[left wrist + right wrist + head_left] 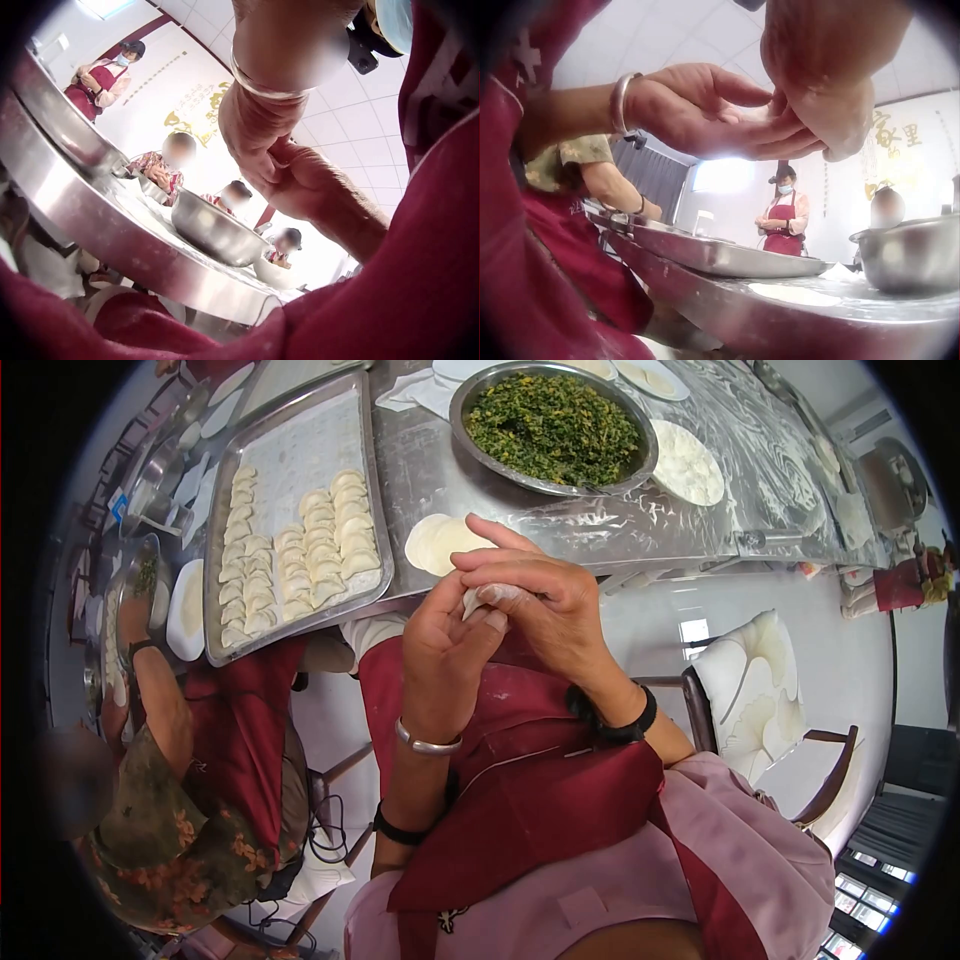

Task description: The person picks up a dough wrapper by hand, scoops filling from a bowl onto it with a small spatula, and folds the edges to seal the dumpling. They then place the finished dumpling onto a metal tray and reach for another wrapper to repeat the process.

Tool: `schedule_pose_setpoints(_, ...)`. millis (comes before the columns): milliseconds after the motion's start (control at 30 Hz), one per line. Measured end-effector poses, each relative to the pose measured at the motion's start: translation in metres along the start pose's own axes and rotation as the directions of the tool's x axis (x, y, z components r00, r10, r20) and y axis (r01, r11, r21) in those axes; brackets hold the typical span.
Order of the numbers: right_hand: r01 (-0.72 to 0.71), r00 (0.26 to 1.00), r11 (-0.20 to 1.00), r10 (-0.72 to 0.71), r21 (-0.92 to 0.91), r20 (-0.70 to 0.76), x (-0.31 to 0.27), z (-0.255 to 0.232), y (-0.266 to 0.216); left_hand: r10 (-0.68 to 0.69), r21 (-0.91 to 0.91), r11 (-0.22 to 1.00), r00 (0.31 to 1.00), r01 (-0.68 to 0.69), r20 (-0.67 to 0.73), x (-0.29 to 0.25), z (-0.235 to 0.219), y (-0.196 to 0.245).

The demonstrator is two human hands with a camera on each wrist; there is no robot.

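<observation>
My left hand (447, 635), with a silver bangle at the wrist, cups and holds a pale dumpling (484, 598) above the table's near edge. From the other side my right hand (550, 592) closes over it, thumb and fingers pinching the dough. Most of the dumpling is hidden between the hands, though a bit of white dough (744, 114) shows in the right wrist view. Just beyond the hands, round dough wrappers (430, 544) lie on the steel table (700, 532). Behind them stands a steel bowl (468, 448) of chopped green filling (553, 428).
At left, a metal tray (383, 550) bears rows of folded dumplings (300, 555). A plate of white flour (687, 463) is right of the bowl. Another person (200, 760) works close on the left. A chair (750, 680) stands at right. More people are across the table.
</observation>
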State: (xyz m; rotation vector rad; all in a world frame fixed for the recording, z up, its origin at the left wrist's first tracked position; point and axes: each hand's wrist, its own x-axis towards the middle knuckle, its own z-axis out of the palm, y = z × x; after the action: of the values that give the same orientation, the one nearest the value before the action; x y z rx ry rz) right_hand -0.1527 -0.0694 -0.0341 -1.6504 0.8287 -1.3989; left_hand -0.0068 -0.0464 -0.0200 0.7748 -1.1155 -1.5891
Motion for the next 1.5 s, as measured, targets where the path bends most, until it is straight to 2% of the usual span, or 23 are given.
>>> schedule_pose_setpoints(100,-0.046,0.998,0.998,0.043,-0.051,-0.052,0.002,0.001,-0.005,-0.090,-0.149,0.985,0.995,0.084,-0.036,0.000,0.004,0.004)
schedule_pose_setpoints(167,-0.121,0.984,0.991,0.113,-0.053,-0.137,0.004,0.006,-0.016,-0.076,-0.266,0.962,0.997,0.067,-0.024,0.001,0.004,0.003)
schedule_pose_setpoints(200,-0.117,0.985,0.990,0.105,-0.080,-0.134,0.003,0.006,-0.016,-0.068,-0.323,0.945,0.997,0.059,-0.019,0.001,0.004,0.003)
schedule_pose_setpoints(300,-0.079,0.992,0.988,0.064,-0.135,-0.110,0.002,0.005,-0.010,-0.033,-0.375,0.927,0.999,0.031,0.001,0.002,0.004,0.003)
schedule_pose_setpoints(367,-0.022,0.997,0.990,0.012,-0.137,-0.076,0.001,0.002,0.002,-0.050,-0.347,0.936,0.999,0.049,0.004,0.003,0.003,0.003)
schedule_pose_setpoints(467,-0.045,0.998,0.995,0.041,-0.093,-0.042,0.001,0.001,0.005,-0.072,-0.300,0.952,0.997,0.066,-0.011,0.004,0.000,0.000)
schedule_pose_setpoints(567,0.033,0.999,0.985,-0.031,-0.171,0.012,0.003,-0.002,0.016,-0.099,-0.327,0.942,0.994,0.079,-0.044,0.009,0.002,-0.001)
schedule_pose_setpoints(700,-0.038,0.998,0.961,0.024,-0.274,-0.054,0.005,-0.003,0.007,-0.148,-0.404,0.906,0.989,0.127,-0.022,0.013,-0.004,-0.009)
schedule_pose_setpoints(967,0.136,0.990,0.890,-0.144,-0.435,0.016,0.008,-0.008,0.025,-0.243,-0.634,0.745,0.970,0.206,0.029,0.027,0.003,-0.005)
schedule_pose_setpoints(1067,0.158,0.984,0.843,-0.179,-0.514,0.008,0.013,-0.007,0.035,-0.247,-0.715,0.668,0.968,0.204,0.046,0.032,-0.008,-0.020)
schedule_pose_setpoints(1100,0.138,0.988,0.861,-0.152,-0.490,0.011,0.016,-0.006,0.036,-0.241,-0.741,0.641,0.969,0.200,0.053,0.034,-0.012,-0.023)
schedule_pose_setpoints(1133,0.119,0.992,0.876,-0.126,-0.468,0.017,0.017,-0.007,0.036,-0.271,-0.680,0.709,0.963,0.188,-0.016,0.036,-0.008,-0.016)
schedule_pose_setpoints(1267,-0.066,0.997,0.961,0.054,-0.267,-0.052,0.025,-0.016,0.032,-0.289,-0.534,0.804,0.957,0.263,0.035,0.050,-0.020,-0.001)
schedule_pose_setpoints(1367,-0.144,0.983,0.964,0.114,-0.222,-0.144,0.025,-0.039,0.052,-0.264,-0.388,0.895,0.962,0.219,-0.065,0.062,-0.037,0.013)
schedule_pose_setpoints(1400,-0.154,0.976,0.947,0.103,-0.280,-0.192,0.025,-0.044,0.060,-0.239,-0.382,0.902,0.969,0.200,-0.059,0.066,-0.047,0.018)
schedule_pose_setpoints(1467,-0.159,0.958,0.890,0.034,-0.427,-0.286,0.025,-0.053,0.080,-0.217,-0.258,0.949,0.969,0.182,-0.117,0.075,-0.069,0.025)
schedule_pose_setpoints(1500,-0.187,0.955,0.869,0.052,-0.458,-0.291,0.022,-0.057,0.090,-0.205,-0.195,0.965,0.968,0.176,-0.142,0.080,-0.080,0.029)
